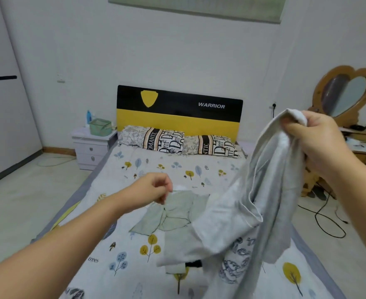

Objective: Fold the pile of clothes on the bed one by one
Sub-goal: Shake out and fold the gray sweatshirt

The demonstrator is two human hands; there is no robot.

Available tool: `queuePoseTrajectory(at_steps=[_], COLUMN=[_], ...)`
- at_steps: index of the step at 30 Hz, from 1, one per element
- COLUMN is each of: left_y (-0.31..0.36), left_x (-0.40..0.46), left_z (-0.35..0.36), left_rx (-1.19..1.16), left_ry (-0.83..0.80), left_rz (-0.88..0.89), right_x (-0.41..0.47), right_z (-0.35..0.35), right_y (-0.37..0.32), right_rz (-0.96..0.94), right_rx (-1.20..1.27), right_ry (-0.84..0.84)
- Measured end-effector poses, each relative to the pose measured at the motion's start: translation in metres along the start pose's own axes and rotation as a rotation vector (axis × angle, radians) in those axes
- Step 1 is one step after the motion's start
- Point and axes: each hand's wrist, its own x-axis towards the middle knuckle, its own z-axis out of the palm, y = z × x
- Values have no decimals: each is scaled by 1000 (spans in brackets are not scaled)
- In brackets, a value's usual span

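My right hand (pixel 322 143) is raised at the right and grips a bunched edge of a light grey garment (pixel 264 201), which hangs down onto the bed (pixel 134 255); a dark print shows on its lower part. My left hand (pixel 154 190) reaches over the middle of the bed with fingers curled, pinching a thin pale edge of the pale green garment (pixel 173 214). That garment lies spread flat on the sheet, partly under the grey one. A small dark item (pixel 194 264) peeks out beneath the cloth.
Two patterned pillows (pixel 177 143) lie against the black and yellow headboard (pixel 177 111). A white nightstand (pixel 91 145) with a green basket stands left of the bed. A dresser with a heart-shaped mirror (pixel 346 96) and black cables (pixel 324 219) on the floor are at the right.
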Motion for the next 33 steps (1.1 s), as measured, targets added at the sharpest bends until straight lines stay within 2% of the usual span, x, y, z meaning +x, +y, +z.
queuePoseTrajectory(at_steps=[5,8,10,14,17,20,27,29,33], left_y=[27,42,49,57,52,45,64,75,91], left_x=[6,4,3,8,16,20,27,22,5], left_z=[91,136,155,172,158,121,29,11,-24], left_rx=[47,-16,-80,-7,26,-3,67,82,262], left_ry=[-126,-197,-158,40,181,187,343,322,159], left_rz=[144,158,140,163,185,157,162,181,160], right_x=[-3,-6,-7,-9,-11,-14,-35,-40,-56], right_z=[9,6,1,-12,-30,-54,-72,-73,-74], right_y=[-14,-21,-24,-21,-9,13,58,61,56], right_rz=[-22,-40,-53,-64,-46,-21,-17,3,97], right_rx=[35,22,2,-32,-79,-141,-385,-419,-385], right_ry=[0,26,55,107,153,181,56,33,-70])
